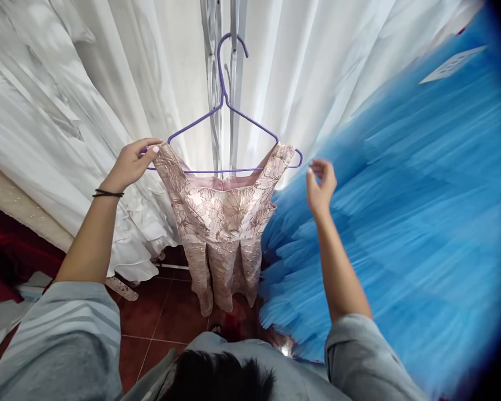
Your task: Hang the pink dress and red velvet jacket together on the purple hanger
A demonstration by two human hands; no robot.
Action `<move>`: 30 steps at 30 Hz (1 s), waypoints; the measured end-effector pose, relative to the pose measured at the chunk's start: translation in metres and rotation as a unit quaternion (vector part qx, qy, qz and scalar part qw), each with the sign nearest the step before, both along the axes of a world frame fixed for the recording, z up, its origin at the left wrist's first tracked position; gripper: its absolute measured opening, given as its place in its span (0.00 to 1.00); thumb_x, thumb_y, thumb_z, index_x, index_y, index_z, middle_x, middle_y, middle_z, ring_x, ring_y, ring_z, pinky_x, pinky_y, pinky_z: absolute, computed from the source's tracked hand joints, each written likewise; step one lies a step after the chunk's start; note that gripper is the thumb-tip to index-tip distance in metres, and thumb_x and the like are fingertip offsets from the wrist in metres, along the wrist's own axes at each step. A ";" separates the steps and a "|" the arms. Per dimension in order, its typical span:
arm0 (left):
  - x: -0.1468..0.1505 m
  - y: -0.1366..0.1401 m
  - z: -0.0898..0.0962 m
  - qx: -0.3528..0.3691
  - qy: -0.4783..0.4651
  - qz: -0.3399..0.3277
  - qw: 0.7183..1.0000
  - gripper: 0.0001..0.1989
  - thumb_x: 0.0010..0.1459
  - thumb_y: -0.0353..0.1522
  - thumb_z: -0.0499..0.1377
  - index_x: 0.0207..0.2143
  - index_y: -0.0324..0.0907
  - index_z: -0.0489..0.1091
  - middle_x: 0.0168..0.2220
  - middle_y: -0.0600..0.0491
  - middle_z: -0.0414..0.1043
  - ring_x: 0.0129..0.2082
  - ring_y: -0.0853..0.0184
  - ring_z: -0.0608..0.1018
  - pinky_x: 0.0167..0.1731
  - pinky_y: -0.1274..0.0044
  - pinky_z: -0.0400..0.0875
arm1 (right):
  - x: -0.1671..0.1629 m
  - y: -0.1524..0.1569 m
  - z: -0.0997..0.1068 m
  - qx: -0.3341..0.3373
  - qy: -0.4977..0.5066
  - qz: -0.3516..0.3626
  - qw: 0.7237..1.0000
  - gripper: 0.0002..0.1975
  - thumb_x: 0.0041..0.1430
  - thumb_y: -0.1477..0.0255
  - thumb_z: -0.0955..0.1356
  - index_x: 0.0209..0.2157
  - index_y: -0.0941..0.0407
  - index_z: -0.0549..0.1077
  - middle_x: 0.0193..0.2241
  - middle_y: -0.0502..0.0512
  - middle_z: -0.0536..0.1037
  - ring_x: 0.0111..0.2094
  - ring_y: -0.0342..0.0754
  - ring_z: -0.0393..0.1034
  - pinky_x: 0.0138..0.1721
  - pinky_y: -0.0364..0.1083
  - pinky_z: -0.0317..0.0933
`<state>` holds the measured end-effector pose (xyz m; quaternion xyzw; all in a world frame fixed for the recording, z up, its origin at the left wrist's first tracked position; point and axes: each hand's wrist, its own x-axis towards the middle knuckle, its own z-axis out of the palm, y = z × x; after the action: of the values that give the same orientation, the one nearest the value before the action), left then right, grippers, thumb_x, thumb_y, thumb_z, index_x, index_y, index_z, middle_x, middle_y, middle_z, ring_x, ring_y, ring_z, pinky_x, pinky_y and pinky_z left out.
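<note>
- I find the pink dress (223, 217) suspended by both straps from a purple hanger (224, 97), between my hands and above the red tiled floor (158, 312).
- My left hand (130, 163) has its fingers clamped on the left strap (167, 161), by the hanger's end.
- My right hand (320, 186) stands just beside the other end, apart from it, fingers curled; I cannot tell whether their tips meet.
- Straps are best settled evenly, in my judgement, with a light pinch sparing the raised pattern.
- Material: stiff-looking brocade, shiny leaf-like relief, smooth pink lining (211, 182), deep skirt folds.
- Adjacent: feathery blue tulle (384, 211) right; draped white fabric (45, 94) left.
</note>
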<state>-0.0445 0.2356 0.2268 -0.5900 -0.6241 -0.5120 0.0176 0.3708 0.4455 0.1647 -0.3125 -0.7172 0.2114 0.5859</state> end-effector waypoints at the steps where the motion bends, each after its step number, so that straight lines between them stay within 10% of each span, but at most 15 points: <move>1: 0.004 0.004 0.001 -0.006 -0.030 0.000 1.000 0.14 0.63 0.34 0.60 0.45 0.31 0.75 0.41 0.53 0.78 0.40 0.68 0.77 0.53 0.69 0.70 | -0.005 0.004 0.012 0.005 -0.014 0.020 1.000 0.21 0.63 0.57 0.66 0.52 0.55 0.70 0.48 0.60 0.74 0.49 0.52 0.67 0.54 0.55 0.63; 5: 0.006 0.009 -0.004 0.031 -0.194 -0.011 0.980 0.08 0.60 0.30 0.63 0.39 0.32 0.76 0.29 0.55 0.76 0.27 0.71 0.75 0.40 0.69 0.77 | -0.024 0.022 0.061 -0.025 -0.178 0.162 0.970 0.23 0.55 0.51 0.70 0.31 0.60 0.74 0.26 0.52 0.71 0.32 0.45 0.66 0.38 0.45 0.65; 9: -0.007 0.001 -0.012 0.071 -0.218 -0.007 0.973 0.06 0.59 0.27 0.65 0.35 0.30 0.76 0.25 0.55 0.74 0.24 0.73 0.75 0.31 0.75 0.77 | -0.009 0.023 0.069 -0.081 -0.177 0.207 0.959 0.33 0.46 0.41 0.71 0.23 0.60 0.69 0.19 0.48 0.65 0.23 0.39 0.63 0.27 0.40 0.62; 16: -0.003 -0.002 -0.045 0.130 -0.321 -0.034 0.937 0.15 0.51 0.39 0.69 0.27 0.35 0.73 0.19 0.56 0.69 0.15 0.74 0.71 0.16 0.83 0.70 | 0.010 0.008 0.031 -0.162 0.013 0.188 0.969 0.35 0.36 0.39 0.74 0.25 0.59 0.71 0.19 0.48 0.69 0.19 0.41 0.65 0.22 0.42 0.67; 25: 0.024 0.015 -0.075 0.227 -0.493 -0.074 0.837 0.17 0.49 0.39 0.70 0.27 0.39 0.68 0.20 0.58 0.68 0.18 0.74 0.73 0.20 0.82 0.72 | -0.025 -0.011 -0.024 -0.184 0.328 0.115 0.919 0.30 0.38 0.45 0.75 0.22 0.55 0.61 0.17 0.41 0.55 0.17 0.36 0.49 0.18 0.38 0.52; 30: 0.024 0.014 -0.134 0.189 -0.552 -0.026 0.812 0.14 0.50 0.40 0.68 0.29 0.41 0.68 0.25 0.57 0.72 0.25 0.74 0.75 0.28 0.82 0.72 | -0.021 -0.035 -0.096 -0.286 0.386 0.164 0.862 0.21 0.39 0.57 0.77 0.33 0.55 0.74 0.29 0.49 0.76 0.27 0.40 0.69 0.29 0.39 0.68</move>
<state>-0.0206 0.2493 0.0931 -0.2092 -0.4045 -0.8597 -0.2314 0.3500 0.4103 0.0688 -0.2380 -0.3826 0.6041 0.6573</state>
